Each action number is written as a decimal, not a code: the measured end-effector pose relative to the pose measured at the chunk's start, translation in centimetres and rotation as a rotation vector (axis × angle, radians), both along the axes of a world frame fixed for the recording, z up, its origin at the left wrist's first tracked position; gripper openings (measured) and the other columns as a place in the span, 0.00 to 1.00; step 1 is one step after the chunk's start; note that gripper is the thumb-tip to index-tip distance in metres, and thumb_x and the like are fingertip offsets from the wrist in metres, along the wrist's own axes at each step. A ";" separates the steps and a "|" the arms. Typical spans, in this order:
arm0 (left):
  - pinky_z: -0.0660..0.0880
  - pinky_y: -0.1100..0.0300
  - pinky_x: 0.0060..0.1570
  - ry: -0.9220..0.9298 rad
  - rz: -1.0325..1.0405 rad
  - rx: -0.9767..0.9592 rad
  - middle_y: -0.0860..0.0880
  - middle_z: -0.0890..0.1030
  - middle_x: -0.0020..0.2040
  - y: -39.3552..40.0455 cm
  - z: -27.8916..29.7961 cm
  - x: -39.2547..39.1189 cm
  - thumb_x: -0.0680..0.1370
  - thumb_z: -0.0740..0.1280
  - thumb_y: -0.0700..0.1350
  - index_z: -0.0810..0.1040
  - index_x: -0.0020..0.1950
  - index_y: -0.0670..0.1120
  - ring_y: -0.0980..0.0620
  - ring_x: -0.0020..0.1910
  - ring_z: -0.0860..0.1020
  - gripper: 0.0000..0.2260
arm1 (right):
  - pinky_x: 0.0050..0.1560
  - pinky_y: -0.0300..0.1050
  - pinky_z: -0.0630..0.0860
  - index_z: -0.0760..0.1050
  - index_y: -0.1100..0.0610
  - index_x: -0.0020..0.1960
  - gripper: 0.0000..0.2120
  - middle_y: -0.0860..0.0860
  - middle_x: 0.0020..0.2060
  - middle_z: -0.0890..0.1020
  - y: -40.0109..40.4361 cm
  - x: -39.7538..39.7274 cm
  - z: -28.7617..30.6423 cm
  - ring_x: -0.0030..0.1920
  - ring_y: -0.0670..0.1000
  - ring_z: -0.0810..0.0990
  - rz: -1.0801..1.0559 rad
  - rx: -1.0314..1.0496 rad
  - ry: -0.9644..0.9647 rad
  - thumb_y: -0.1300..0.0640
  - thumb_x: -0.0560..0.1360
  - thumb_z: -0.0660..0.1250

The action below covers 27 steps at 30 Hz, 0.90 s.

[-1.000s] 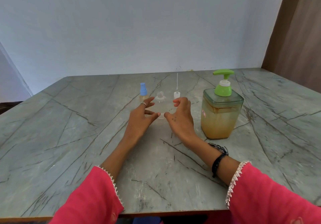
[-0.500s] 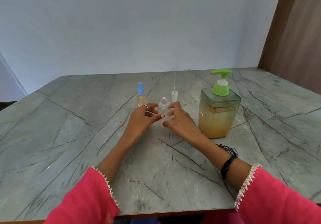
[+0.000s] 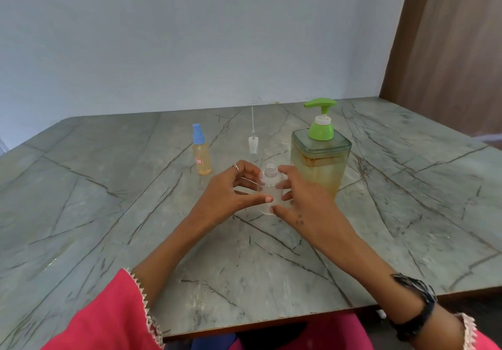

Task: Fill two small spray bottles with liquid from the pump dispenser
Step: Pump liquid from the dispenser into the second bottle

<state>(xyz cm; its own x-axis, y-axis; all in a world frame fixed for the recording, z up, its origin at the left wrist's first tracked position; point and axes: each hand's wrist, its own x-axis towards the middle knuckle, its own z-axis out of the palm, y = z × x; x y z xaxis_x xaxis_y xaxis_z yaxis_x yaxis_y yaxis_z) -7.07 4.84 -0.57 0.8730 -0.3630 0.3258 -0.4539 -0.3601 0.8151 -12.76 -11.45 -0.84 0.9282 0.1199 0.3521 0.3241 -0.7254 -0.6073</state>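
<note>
Both hands (image 3: 271, 200) pinch the small clear uncapped plastic bottle (image 3: 269, 186) — light, empty, tippy — so you grip its body, not the neck.

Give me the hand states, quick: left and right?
Left hand: holding the open clear bottle, fingers curled round it.
Right hand: holding the same bottle from the other side.

Grey veined table (image 3: 108, 213) with capped spray bottle (image 3: 201, 156), loose sprayer (image 3: 253, 143), pump dispenser (image 3: 320, 156).
</note>
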 end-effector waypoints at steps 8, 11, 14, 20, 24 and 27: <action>0.75 0.72 0.41 -0.015 -0.025 0.023 0.56 0.79 0.45 -1.2 -0.4 -0.9 0.65 0.76 0.46 0.74 0.47 0.53 0.64 0.44 0.78 0.16 | 0.47 0.44 0.80 0.61 0.47 0.70 0.29 0.45 0.49 0.77 -2.5 -2.0 -0.5 0.44 0.42 0.79 -0.017 0.024 -0.181 0.54 0.74 0.70; 0.78 0.67 0.43 -0.016 -0.026 0.012 0.51 0.80 0.47 -1.3 -0.6 -0.8 0.66 0.76 0.46 0.74 0.50 0.49 0.59 0.46 0.78 0.16 | 0.37 0.40 0.78 0.71 0.49 0.61 0.17 0.41 0.39 0.76 -3.2 -2.1 -0.5 0.37 0.44 0.77 -0.066 0.011 -0.365 0.54 0.74 0.69; 0.79 0.61 0.47 -0.003 -0.027 0.001 0.49 0.80 0.46 -1.4 -0.8 -0.8 0.66 0.76 0.46 0.74 0.51 0.48 0.55 0.47 0.79 0.17 | 0.31 0.38 0.74 0.76 0.54 0.51 0.07 0.43 0.34 0.74 -3.8 -2.0 -0.1 0.32 0.43 0.74 -0.136 0.022 -0.599 0.53 0.75 0.66; 0.78 0.62 0.50 -0.006 -0.009 -0.018 0.52 0.79 0.47 -1.5 -0.6 -0.9 0.67 0.75 0.46 0.72 0.49 0.52 0.54 0.49 0.79 0.15 | 0.39 0.30 0.69 0.76 0.59 0.48 0.06 0.50 0.40 0.74 -5.0 0.2 1.8 0.39 0.42 0.71 -0.248 0.144 -0.784 0.57 0.74 0.68; 0.78 0.61 0.50 0.008 0.009 -0.054 0.51 0.81 0.47 -1.6 -0.2 -0.8 0.65 0.76 0.51 0.73 0.48 0.52 0.53 0.49 0.80 0.18 | 0.50 0.28 0.68 0.72 0.56 0.57 0.16 0.47 0.52 0.71 -5.9 2.4 3.5 0.50 0.45 0.71 -0.243 0.242 -0.726 0.58 0.71 0.72; 0.79 0.61 0.49 0.013 0.006 -0.131 0.50 0.81 0.46 -1.9 0.7 -0.6 0.63 0.77 0.50 0.73 0.48 0.51 0.52 0.48 0.81 0.18 | 0.57 0.33 0.70 0.68 0.50 0.62 0.21 0.46 0.60 0.73 -6.4 3.5 4.8 0.58 0.45 0.73 -0.150 0.338 -0.565 0.55 0.72 0.72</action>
